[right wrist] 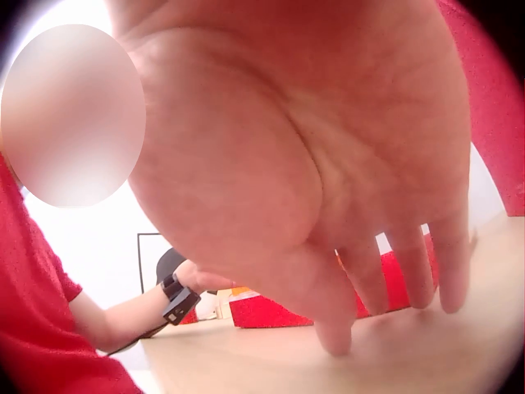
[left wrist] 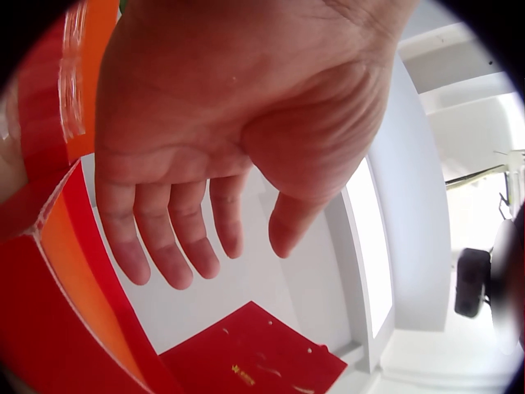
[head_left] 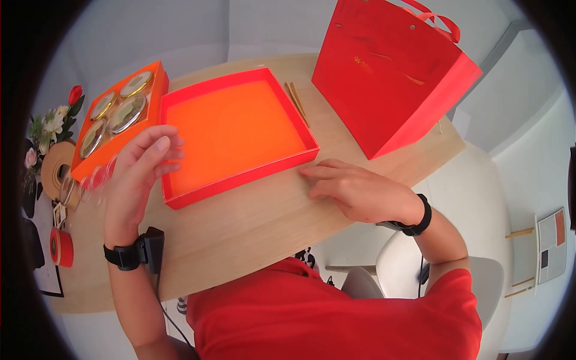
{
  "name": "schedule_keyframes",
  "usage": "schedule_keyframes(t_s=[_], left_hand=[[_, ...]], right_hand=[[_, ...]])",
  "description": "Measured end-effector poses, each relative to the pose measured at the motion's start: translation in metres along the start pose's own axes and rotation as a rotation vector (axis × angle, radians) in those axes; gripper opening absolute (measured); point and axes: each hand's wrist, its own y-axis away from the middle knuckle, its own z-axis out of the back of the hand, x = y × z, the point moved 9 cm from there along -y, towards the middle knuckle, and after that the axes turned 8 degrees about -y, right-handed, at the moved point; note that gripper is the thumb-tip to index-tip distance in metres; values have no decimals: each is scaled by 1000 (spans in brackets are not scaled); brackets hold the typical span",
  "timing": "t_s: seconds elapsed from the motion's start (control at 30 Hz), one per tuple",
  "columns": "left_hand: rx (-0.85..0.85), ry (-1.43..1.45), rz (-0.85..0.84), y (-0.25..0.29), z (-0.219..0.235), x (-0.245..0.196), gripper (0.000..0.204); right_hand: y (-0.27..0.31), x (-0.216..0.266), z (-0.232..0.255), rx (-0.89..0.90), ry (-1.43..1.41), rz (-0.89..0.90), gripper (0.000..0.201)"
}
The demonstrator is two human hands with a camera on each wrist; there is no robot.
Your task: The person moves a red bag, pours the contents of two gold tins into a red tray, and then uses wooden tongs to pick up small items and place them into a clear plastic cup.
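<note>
A shallow red box point(head_left: 240, 185) with a bare orange inside lies on the wooden table. My left hand point(head_left: 137, 171) is raised over its left front corner, fingers spread and loosely bent, with nothing in the palm. In the left wrist view the box's corner point(left wrist: 37, 234) shows beside that hand. My right hand point(head_left: 363, 193) is low over the table by the front right corner, palm down. Its fingers point(right wrist: 414, 279) point down at the tabletop, relaxed, and hold nothing. Left of the red box stands an orange box point(head_left: 159, 96) with several round, clear-lidded containers point(head_left: 128, 114).
A large red gift bag point(head_left: 390, 78) stands at the back right. Thin gold sticks point(head_left: 295, 103) lie behind the red box. On the left are flowers point(head_left: 55, 125), a tan roll point(head_left: 54, 165) and a red tape roll point(head_left: 62, 247). A pale chair point(head_left: 399, 264) is beyond the table's front edge.
</note>
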Motion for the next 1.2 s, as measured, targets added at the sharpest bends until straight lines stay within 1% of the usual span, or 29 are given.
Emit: schedule_keyframes(t_s=[0.1,0.2,0.3,0.4,0.5,0.57,0.63,0.67,0.73,0.77,0.83,0.93,1.03,1.07,1.13,1.2], left_hand=[[-3,-3,2,2,-1,-1,35],[-14,-9,-2,2,0,-4,35],[-21,5,-9,2,-1,-5,35],[-21,9,-11,3,-2,-10,34],[-52,40,-39,4,2,-15,31],[-97,80,-64,4,7,-21,28],[-98,134,-109,1,28,-19,23],[-97,161,-130,1,38,-18,22],[-157,142,-157,5,48,-23,23],[-185,138,-171,6,55,-26,26],[-190,194,-211,7,62,-25,30],[-180,224,-237,3,57,-25,34],[-195,194,-173,4,40,-27,34],[-207,179,-145,3,35,-26,33],[-125,105,-104,1,26,-21,31],[-49,-19,-72,1,17,-18,27]], right_hand=[[-4,7,0,24,79,66,31],[11,14,17,91,-31,-9,22],[27,27,37,118,-234,-166,21],[26,26,59,-135,-180,-225,19],[14,1,80,-398,-451,-231,5],[0,-4,102,-458,-411,-360,13],[-14,-18,124,-531,-322,-502,20],[-26,-26,131,-621,-441,-380,23],[-44,-61,132,-798,-676,-119,33],[-54,-74,129,-790,-637,-159,40],[-68,-94,124,-775,-559,-245,55],[-91,-125,113,-615,-489,-458,65],[-125,-152,106,-464,-269,-593,66],[-133,-159,106,-441,-224,-608,63],[-147,-171,102,-392,-133,-635,57],[-160,-180,92,-307,-135,-666,49]])
